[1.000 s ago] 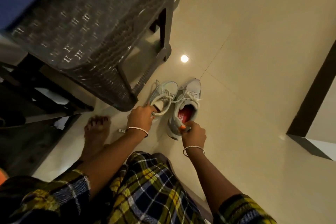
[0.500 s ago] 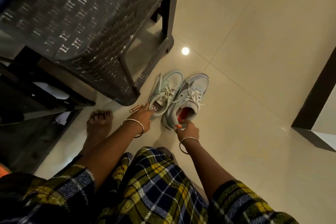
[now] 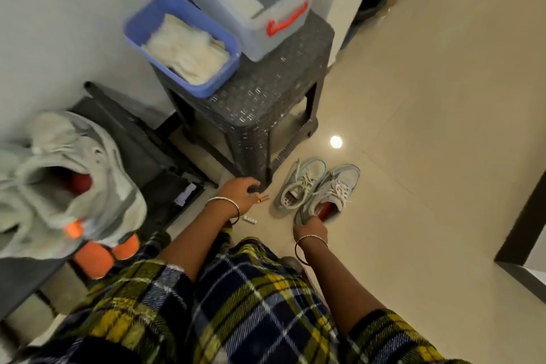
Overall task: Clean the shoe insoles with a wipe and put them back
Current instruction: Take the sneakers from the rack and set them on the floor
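Observation:
Two pale grey-blue sneakers stand side by side on the tiled floor. The left shoe shows a pale inside, without a coloured insole. A red insole lies in the right shoe. My right hand grips the heel of the right shoe. My left hand hovers by the stool leg, apart from the shoes, with loosely curled fingers holding nothing. A blue tub of white wipes sits on the dark stool.
A clear bin with a red latch stands behind the blue tub. A small copper-coloured object and a white bit lie on the floor near my left hand. Another grey shoe rests on a dark rack at left.
My left hand has let go of the left shoe and moved left toward the stool leg. My right hand stays at the right shoe's heel. The view has tilted up to show the stool top.

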The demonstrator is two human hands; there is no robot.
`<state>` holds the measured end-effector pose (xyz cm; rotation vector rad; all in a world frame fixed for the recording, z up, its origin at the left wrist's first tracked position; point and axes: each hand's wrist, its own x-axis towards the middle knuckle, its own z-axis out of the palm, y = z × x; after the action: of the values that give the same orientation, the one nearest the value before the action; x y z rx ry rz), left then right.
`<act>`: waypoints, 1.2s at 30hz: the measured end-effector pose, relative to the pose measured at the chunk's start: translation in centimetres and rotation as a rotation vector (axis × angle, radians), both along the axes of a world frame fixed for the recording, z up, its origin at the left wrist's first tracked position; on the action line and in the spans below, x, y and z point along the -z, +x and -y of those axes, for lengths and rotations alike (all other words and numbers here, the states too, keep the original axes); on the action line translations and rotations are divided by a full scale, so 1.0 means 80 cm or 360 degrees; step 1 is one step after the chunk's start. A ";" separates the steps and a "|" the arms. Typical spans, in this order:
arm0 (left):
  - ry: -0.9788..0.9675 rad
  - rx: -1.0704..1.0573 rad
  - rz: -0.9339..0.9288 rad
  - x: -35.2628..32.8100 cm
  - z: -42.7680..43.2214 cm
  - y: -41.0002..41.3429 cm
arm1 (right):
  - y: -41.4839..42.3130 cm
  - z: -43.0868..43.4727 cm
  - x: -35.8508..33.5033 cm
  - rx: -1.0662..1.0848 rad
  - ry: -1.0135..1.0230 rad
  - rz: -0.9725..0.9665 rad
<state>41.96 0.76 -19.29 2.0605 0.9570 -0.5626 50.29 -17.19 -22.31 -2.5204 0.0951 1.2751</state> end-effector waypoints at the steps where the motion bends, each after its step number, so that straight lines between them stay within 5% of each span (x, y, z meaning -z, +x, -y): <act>1: 0.0033 -0.0099 0.0028 -0.018 0.002 -0.011 | -0.004 -0.007 -0.017 -0.0049 0.0046 -0.0001; 5: 0.0133 -0.0491 0.0204 -0.089 0.022 -0.047 | -0.032 -0.042 -0.092 -0.0332 0.0209 0.0040; 12: 0.0760 -0.0783 0.0535 -0.195 0.063 -0.135 | -0.113 -0.117 -0.217 -0.0763 0.0705 0.0193; 17: 0.1328 -0.1410 0.0430 -0.233 0.052 -0.247 | -0.198 -0.146 -0.265 -0.0910 0.1010 0.0337; 20: 0.1111 -0.1737 0.0361 -0.228 0.039 -0.283 | -0.247 -0.154 -0.254 -0.1250 0.1011 0.0337; 23: 0.0999 -0.1702 0.0300 -0.214 0.027 -0.296 | -0.269 -0.167 -0.238 -0.1516 0.0901 0.0325; 29: 0.0426 -0.1701 -0.0094 -0.181 -0.020 -0.311 | -0.262 -0.208 -0.220 -0.1579 0.0960 0.0448; 36: 0.0559 -0.1694 -0.0085 -0.177 -0.053 -0.313 | -0.265 -0.247 -0.219 -0.1649 0.0787 0.0732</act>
<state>16.92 4.98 -5.10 1.4770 2.0591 0.1368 29.12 2.57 -4.77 -2.3145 -1.5691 0.7502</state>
